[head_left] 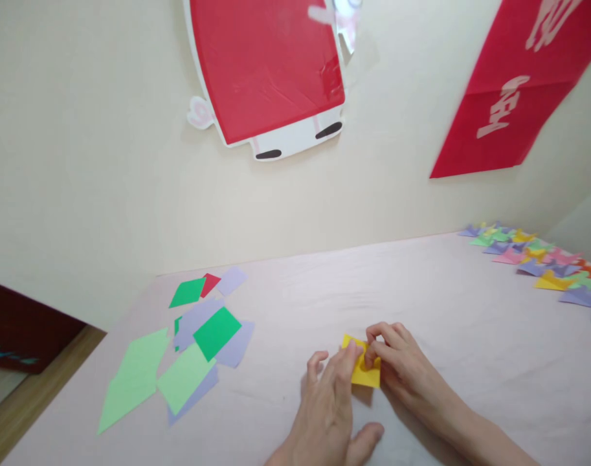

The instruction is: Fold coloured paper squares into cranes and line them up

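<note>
A small square piece of yellow paper (367,375), partly folded, lies near the front of the cloth-covered surface, between my two hands. My left hand (327,401) has its index fingertip on the paper's upper left part; its thumb stands well apart and its other fingers are bent. From the right, my right hand (404,359) has curled fingers gripping the paper's upper right edge. Those fingers cover part of the paper, so its folds there are hidden.
Loose sheets in light green (186,378), green (217,333), purple (237,346) and red (210,285) lie at left. Many folded paper pieces (550,280) stand in rows at far right. A wall (363,207) with red decorations (276,71) rises behind.
</note>
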The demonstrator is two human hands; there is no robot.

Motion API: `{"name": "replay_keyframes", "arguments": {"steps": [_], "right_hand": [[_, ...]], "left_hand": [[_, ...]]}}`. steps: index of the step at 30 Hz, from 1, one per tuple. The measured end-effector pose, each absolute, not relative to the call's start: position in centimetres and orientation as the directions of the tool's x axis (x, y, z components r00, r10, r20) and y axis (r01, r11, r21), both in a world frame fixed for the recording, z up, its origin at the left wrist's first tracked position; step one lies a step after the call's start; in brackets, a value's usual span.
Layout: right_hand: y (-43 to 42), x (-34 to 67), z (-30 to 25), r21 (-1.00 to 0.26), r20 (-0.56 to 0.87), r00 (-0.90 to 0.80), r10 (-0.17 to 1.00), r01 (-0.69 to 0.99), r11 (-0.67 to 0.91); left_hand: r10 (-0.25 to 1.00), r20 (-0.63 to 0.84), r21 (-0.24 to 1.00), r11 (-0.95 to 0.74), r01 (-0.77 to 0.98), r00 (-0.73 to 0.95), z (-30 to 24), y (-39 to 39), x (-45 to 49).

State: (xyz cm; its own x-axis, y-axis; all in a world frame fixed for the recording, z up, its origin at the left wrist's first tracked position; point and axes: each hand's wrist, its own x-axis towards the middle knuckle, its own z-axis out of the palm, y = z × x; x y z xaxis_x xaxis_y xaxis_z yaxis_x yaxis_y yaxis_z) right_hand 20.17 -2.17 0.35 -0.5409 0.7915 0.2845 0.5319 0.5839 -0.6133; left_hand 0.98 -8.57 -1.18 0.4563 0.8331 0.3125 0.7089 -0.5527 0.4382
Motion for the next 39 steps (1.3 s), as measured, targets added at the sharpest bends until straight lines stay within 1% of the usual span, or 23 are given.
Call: {"name": "replay_keyframes", "arguments": {"steps": [3,6,9,11,14,16,21,23,27,30,32,34,39], "right_hand": [[-1.9,20.8,0.4,-0.630,0.282,-0.594,0.754,0.479,0.612],[-1.7,21.4,0.7,-0.682,0.230,-0.628,0.744,0.441,0.583],[-1.7,21.8,1.2,-0.704,0.150,-0.645,0.750,0.463,0.539],[-1.7,21.7,1.5,-0.697,0.115,-0.640,0.760,0.493,0.520],[-1.4,21.1,1.5,-0.712,0.099,-0.578,0.810,0.527,0.464],[-1.1,20.5,1.3,-0.723,0.095,-0.508,0.856,0.556,0.410],[-0.5,19.2,0.8,-0.691,0.082,-0.387,0.918,0.642,0.332],[-0.5,18.9,0.6,-0.682,0.078,-0.358,0.930,0.661,0.312],[-0.6,18.7,0.3,-0.670,0.091,-0.331,0.939,0.678,0.304],[-0.6,18.7,0.1,-0.663,0.114,-0.331,0.937,0.677,0.320],[-0.6,18.6,0.0,-0.658,0.127,-0.331,0.935,0.677,0.329],[-0.6,18.5,-0.1,-0.654,0.140,-0.326,0.935,0.679,0.335],[-0.5,18.4,-0.3,-0.640,0.173,-0.313,0.934,0.685,0.348]], "left_hand": [[0.852,0.240,0.387,-0.523,0.759,0.465,-1.0,-8.7,0.9],[0.869,0.185,0.330,-0.495,0.804,0.459,-1.4,-9.2,1.2],[0.891,0.134,0.279,-0.453,0.847,0.433,-1.7,-9.7,1.4],[0.900,0.123,0.280,-0.435,0.856,0.417,-1.6,-9.9,1.2],[0.905,0.157,0.312,-0.425,0.850,0.395,-1.5,-10.0,0.5],[0.897,0.186,0.301,-0.441,0.845,0.402,-1.5,-9.9,0.1],[0.873,0.222,0.170,-0.474,0.864,0.435,-1.9,-9.7,-0.2],[0.877,0.224,0.147,-0.462,0.875,0.425,-2.2,-9.8,-0.3],[0.864,0.272,0.099,-0.462,0.881,0.423,-2.4,-9.9,-0.5],[0.840,0.293,0.052,-0.492,0.869,0.458,-2.2,-9.8,-0.2],[0.827,0.267,0.046,-0.524,0.850,0.495,-2.1,-9.6,0.3],[0.825,0.228,0.067,-0.543,0.837,0.517,-2.2,-9.5,0.7],[0.848,0.153,0.131,-0.526,0.840,0.507,-2.3,-9.4,1.2]]}}
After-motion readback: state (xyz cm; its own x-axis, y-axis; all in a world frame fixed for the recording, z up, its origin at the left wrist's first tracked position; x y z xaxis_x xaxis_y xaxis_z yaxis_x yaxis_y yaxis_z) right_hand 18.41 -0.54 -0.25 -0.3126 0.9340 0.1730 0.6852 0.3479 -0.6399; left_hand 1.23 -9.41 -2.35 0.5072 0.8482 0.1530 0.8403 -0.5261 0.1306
